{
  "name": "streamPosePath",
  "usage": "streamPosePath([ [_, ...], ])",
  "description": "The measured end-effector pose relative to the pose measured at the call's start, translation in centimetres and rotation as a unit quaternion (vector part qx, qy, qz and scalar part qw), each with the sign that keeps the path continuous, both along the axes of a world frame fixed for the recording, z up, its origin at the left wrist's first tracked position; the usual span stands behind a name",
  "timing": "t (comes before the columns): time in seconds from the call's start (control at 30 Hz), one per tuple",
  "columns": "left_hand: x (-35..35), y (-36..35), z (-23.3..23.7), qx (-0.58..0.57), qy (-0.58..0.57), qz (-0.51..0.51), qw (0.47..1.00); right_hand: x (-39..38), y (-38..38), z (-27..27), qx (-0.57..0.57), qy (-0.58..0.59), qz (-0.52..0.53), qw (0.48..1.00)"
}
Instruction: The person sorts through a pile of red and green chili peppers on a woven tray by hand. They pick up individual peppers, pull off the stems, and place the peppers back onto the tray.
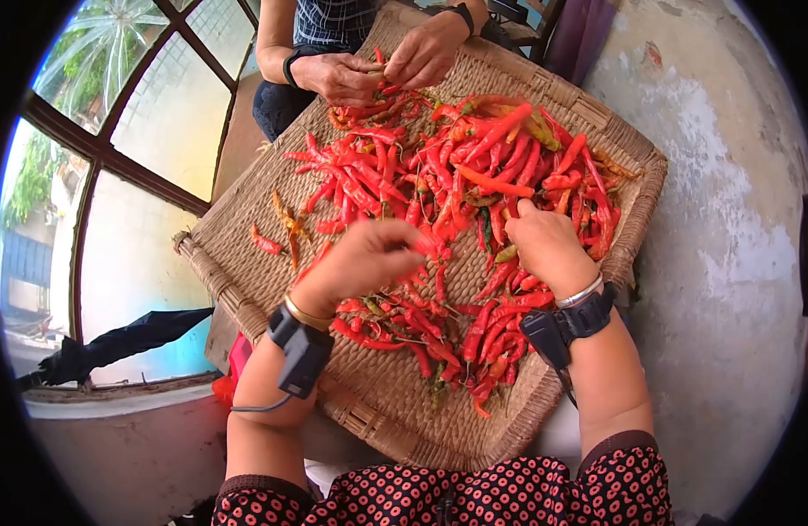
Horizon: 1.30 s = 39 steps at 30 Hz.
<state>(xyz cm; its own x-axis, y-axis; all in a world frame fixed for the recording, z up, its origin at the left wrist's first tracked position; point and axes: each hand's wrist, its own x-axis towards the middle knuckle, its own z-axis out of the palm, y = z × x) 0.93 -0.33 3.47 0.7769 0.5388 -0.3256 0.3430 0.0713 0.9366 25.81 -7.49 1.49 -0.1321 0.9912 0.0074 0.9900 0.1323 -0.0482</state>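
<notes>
My left hand (369,265) hovers over the middle of the woven tray (237,232), its curled fingers smeared by motion. Around it lie loose red chili peppers, with a smaller heap (421,329) just below. At the right, my right hand (551,244) reaches into the large heap of red chili peppers (448,171). Its thumb and fingers close on a chili pepper at the heap's lower edge; the fingertips are partly hidden. Several green and dark peppers are mixed in near that hand. Another heap of chili peppers (500,337) lies between my forearms.
Across the tray, another person's hands (386,70) pinch a small pepper over the far end. Dried orange peppers (290,230) lie on the tray's left side. A metal-framed window (158,131) and a dark folded umbrella (128,344) stand left; a worn wall (711,219) is at right.
</notes>
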Motion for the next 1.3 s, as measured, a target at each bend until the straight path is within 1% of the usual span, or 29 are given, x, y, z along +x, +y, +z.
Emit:
streamPosePath([
  [0.03,-0.5,0.6,0.1,-0.014,-0.070,0.088,0.994,0.1,0.0,0.0,-0.008,-0.013,0.022,1.000],
  [0.1,-1.3,2.0,0.0,-0.042,-0.192,0.240,0.951,0.0,-0.1,0.1,-0.011,0.016,0.027,0.999],
  [0.17,-0.6,2.6,-0.4,0.043,-0.197,0.371,0.906,-0.3,-0.1,0.5,-0.015,0.042,0.034,0.998],
  [0.2,-0.6,2.7,-0.9,0.043,-0.197,0.371,0.906,-0.6,0.0,0.9,-0.037,0.133,0.046,0.989],
  [0.23,-0.6,2.9,-1.8,0.235,-0.124,0.375,0.888,-0.8,0.0,1.1,-0.059,0.222,0.058,0.972],
  [0.27,-0.7,2.9,-2.3,0.417,-0.044,0.362,0.832,-0.9,0.2,0.6,-0.057,0.245,0.074,0.965],
  [0.3,-0.5,2.4,-1.9,0.417,-0.044,0.361,0.833,-1.1,0.2,0.9,-0.057,0.246,0.073,0.965],
  [0.33,-0.2,1.3,-1.2,0.296,-0.034,0.272,0.915,-1.4,0.2,1.6,-0.098,0.327,0.064,0.938],
  [0.37,0.2,0.3,-0.6,0.166,-0.024,0.175,0.970,-1.7,0.1,2.2,-0.138,0.405,0.055,0.902],
  [0.4,0.5,-0.4,-0.2,0.165,-0.024,0.176,0.970,-1.9,0.0,2.7,-0.139,0.404,0.055,0.902],
  [0.47,1.0,-1.5,0.3,0.092,-0.054,0.015,0.994,-2.4,-0.1,3.3,-0.232,0.504,-0.003,0.832],
  [0.5,1.3,-2.1,-0.2,0.099,-0.084,-0.004,0.992,-2.6,-0.1,3.3,-0.233,0.503,-0.002,0.832],
  [0.57,1.4,-2.2,-0.4,0.225,-0.013,-0.089,0.970,-3.0,-0.1,3.3,-0.261,0.565,0.001,0.783],
  [0.6,1.3,-2.1,-0.3,0.224,-0.014,-0.088,0.970,-3.1,0.0,3.3,-0.262,0.564,0.001,0.783],
  [0.67,1.1,-1.7,0.2,0.111,0.028,-0.064,0.991,-3.1,0.2,3.2,-0.244,0.561,-0.022,0.791],
  [0.7,0.9,-1.5,0.6,0.111,0.028,-0.064,0.991,-2.8,0.5,2.8,-0.244,0.561,-0.022,0.791],
  [0.73,0.4,-1.1,1.2,0.062,0.014,0.019,0.998,-2.4,0.8,2.1,-0.074,0.481,-0.007,0.873],
  [0.77,0.0,-0.7,1.5,0.012,0.000,0.101,0.995,-2.0,1.0,1.5,0.098,0.381,0.009,0.919],
  [0.8,-0.4,0.0,1.4,0.009,-0.053,0.161,0.986,-1.7,1.1,1.3,0.095,0.327,-0.040,0.939],
  [0.83,-0.8,0.8,1.0,0.006,-0.106,0.219,0.970,-1.6,1.1,1.0,0.096,0.327,-0.041,0.939],
  [0.87,-1.1,1.8,0.0,-0.031,-0.214,0.280,0.935,-1.5,1.1,0.7,0.113,0.300,-0.037,0.947],
  [0.9,-1.2,2.1,-0.4,-0.030,-0.214,0.280,0.935,-1.4,1.2,0.3,0.131,0.272,-0.032,0.953],
  [0.97,-1.3,2.4,-0.8,-0.176,-0.256,0.398,0.863,-1.4,1.1,-0.1,0.098,0.235,-0.027,0.967],
  [1.03,-0.7,2.0,-0.9,-0.213,-0.222,0.397,0.865,-1.9,0.9,0.0,0.087,0.144,-0.020,0.986],
  [1.07,-0.3,1.4,-0.9,-0.193,-0.189,0.351,0.896,-1.8,1.1,-0.1,0.087,0.144,-0.021,0.986],
  [1.13,0.4,0.3,-0.8,-0.146,-0.138,0.260,0.944,-1.6,1.5,-0.4,0.047,0.085,-0.020,0.995],
  [1.17,0.7,-0.1,-0.8,-0.147,-0.138,0.260,0.944,-1.7,1.5,-0.5,0.047,0.085,-0.020,0.995],
  [1.27,1.5,-1.3,-0.5,-0.037,-0.026,0.125,0.991,-2.0,1.2,-0.7,0.071,0.061,-0.016,0.995],
  [1.3,1.6,-1.5,-0.7,-0.036,-0.026,0.126,0.991,-2.1,1.1,-0.7,0.067,0.053,-0.016,0.996],
])
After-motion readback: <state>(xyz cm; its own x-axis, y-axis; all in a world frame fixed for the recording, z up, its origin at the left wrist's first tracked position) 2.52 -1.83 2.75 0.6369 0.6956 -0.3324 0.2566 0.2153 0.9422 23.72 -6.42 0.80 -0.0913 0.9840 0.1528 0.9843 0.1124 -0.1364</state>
